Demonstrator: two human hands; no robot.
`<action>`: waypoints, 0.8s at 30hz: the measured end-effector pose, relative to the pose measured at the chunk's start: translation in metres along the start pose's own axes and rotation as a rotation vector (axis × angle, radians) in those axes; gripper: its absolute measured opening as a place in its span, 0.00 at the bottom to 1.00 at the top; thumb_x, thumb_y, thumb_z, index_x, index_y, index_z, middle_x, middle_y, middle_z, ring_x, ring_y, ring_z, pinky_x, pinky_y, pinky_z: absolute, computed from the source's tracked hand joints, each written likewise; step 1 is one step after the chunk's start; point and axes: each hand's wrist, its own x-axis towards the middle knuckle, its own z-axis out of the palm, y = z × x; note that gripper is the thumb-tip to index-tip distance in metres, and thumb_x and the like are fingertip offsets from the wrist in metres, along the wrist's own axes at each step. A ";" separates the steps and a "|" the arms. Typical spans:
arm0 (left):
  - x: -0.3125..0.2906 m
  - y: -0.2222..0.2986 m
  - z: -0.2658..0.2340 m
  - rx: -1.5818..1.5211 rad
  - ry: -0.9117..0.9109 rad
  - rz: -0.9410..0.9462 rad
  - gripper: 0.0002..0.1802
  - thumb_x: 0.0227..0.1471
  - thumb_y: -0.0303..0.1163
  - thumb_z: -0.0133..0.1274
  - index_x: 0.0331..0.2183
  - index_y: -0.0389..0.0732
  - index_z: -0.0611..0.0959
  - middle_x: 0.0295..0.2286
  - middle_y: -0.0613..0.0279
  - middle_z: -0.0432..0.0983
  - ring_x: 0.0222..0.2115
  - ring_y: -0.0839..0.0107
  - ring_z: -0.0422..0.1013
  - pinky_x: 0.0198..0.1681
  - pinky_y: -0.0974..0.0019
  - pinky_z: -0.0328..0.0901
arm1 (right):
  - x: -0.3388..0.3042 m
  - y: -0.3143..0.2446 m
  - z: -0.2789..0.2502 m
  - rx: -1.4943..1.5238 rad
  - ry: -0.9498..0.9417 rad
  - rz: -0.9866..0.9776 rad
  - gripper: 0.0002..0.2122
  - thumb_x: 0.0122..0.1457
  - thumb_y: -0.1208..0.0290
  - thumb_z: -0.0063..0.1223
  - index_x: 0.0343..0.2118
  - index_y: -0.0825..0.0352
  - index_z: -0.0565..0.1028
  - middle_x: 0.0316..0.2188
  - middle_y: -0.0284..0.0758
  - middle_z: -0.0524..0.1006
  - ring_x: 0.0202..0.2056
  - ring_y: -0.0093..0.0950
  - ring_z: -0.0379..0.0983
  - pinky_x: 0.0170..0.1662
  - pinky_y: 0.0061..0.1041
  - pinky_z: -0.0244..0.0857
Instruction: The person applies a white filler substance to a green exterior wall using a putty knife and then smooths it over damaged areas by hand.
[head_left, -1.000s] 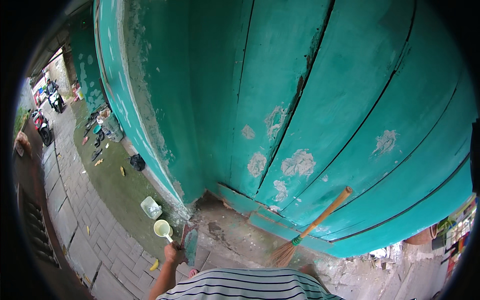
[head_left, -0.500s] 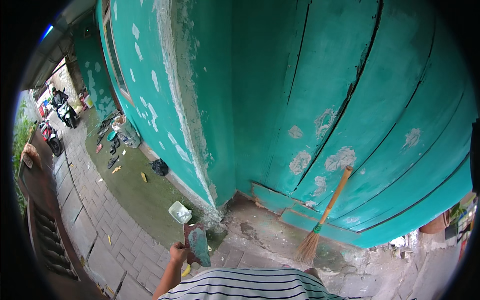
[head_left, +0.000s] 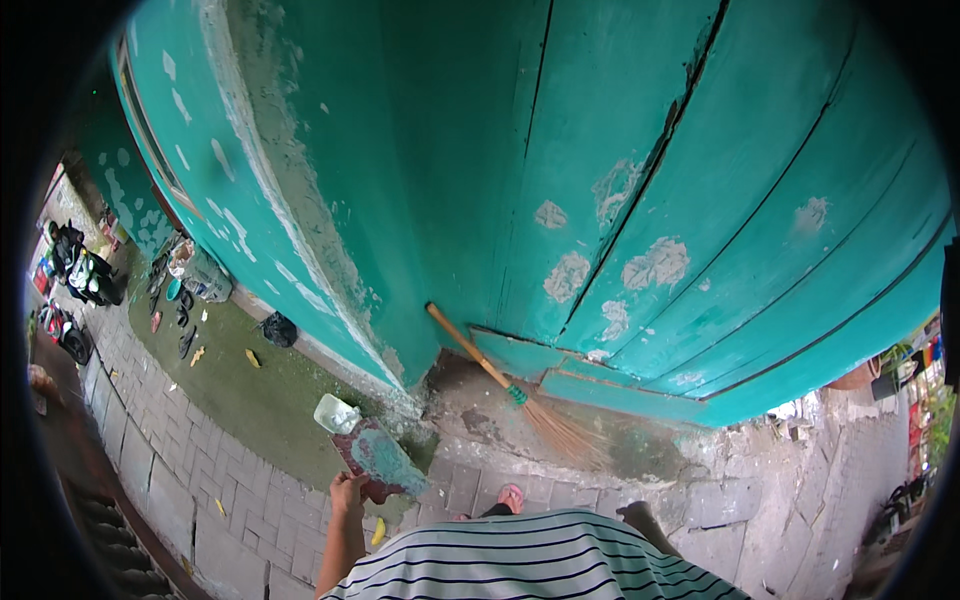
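Before the teal painted wall (head_left: 440, 180), low on the person's left, holds a flat, rectangular, dark-red board with worn turquoise paint (head_left: 385, 455). Grips it at the near left end with the bare left hand (head_left: 348, 493), with fingers closed on the edge. Shows, at the board's far left corner, an open white plastic tray (head_left: 328, 408) with pale matter inside; cannot tell whether touching. Shows, to the right of the board, a slanting straw broom with wooden handle and green binding (head_left: 517, 394), well apart from the left hand. Note a small curved yellow piece (head_left: 378, 531) on the ground near that hand, and a pink sandal (head_left: 511, 497) beyond the white shirt with dark stripes (head_left: 520, 560). Shows the right hand (head_left: 636, 514) only dimly beside the shirt; cannot tell the state of its fingers.
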 end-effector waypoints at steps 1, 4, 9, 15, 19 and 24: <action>0.002 -0.004 0.006 0.052 0.025 -0.036 0.17 0.40 0.18 0.58 0.20 0.48 0.67 0.17 0.70 0.66 0.16 0.78 0.64 0.15 0.73 0.56 | -0.004 -0.015 -0.004 0.130 0.037 0.134 0.16 0.54 0.64 0.57 0.25 0.76 0.72 0.20 0.45 0.75 0.15 0.36 0.74 0.13 0.34 0.68; 0.013 -0.009 0.019 0.016 -0.011 -0.034 0.16 0.42 0.19 0.57 0.20 0.48 0.67 0.17 0.71 0.66 0.16 0.79 0.62 0.15 0.75 0.53 | 0.025 -0.061 -0.019 0.243 0.107 0.016 0.18 0.50 0.67 0.59 0.42 0.69 0.70 0.22 0.39 0.71 0.15 0.32 0.71 0.16 0.36 0.70; 0.025 0.009 0.032 0.134 0.043 0.061 0.15 0.44 0.19 0.57 0.20 0.47 0.68 0.17 0.71 0.68 0.15 0.82 0.62 0.18 0.76 0.57 | 0.055 -0.153 -0.007 0.202 0.062 -0.117 0.19 0.52 0.66 0.57 0.46 0.68 0.69 0.24 0.38 0.74 0.17 0.28 0.72 0.17 0.28 0.70; 0.016 -0.030 0.002 0.209 0.160 -0.097 0.16 0.44 0.20 0.58 0.20 0.46 0.68 0.16 0.72 0.67 0.15 0.82 0.61 0.18 0.76 0.56 | 0.085 -0.168 0.043 -0.005 -0.100 -0.003 0.19 0.52 0.67 0.57 0.45 0.70 0.70 0.25 0.39 0.75 0.17 0.28 0.73 0.18 0.28 0.71; 0.012 -0.057 -0.010 0.286 0.176 -0.159 0.15 0.43 0.21 0.59 0.19 0.45 0.68 0.17 0.71 0.66 0.16 0.81 0.61 0.20 0.75 0.58 | 0.099 -0.157 0.064 -0.105 -0.108 0.091 0.19 0.51 0.68 0.57 0.45 0.71 0.71 0.23 0.39 0.74 0.16 0.28 0.73 0.17 0.29 0.71; 0.028 -0.066 -0.026 0.418 0.119 -0.118 0.16 0.42 0.21 0.58 0.18 0.46 0.67 0.17 0.71 0.66 0.17 0.81 0.61 0.19 0.75 0.56 | 0.125 -0.153 0.094 -0.091 -0.072 0.083 0.18 0.50 0.67 0.58 0.42 0.72 0.73 0.24 0.42 0.77 0.16 0.30 0.74 0.16 0.29 0.71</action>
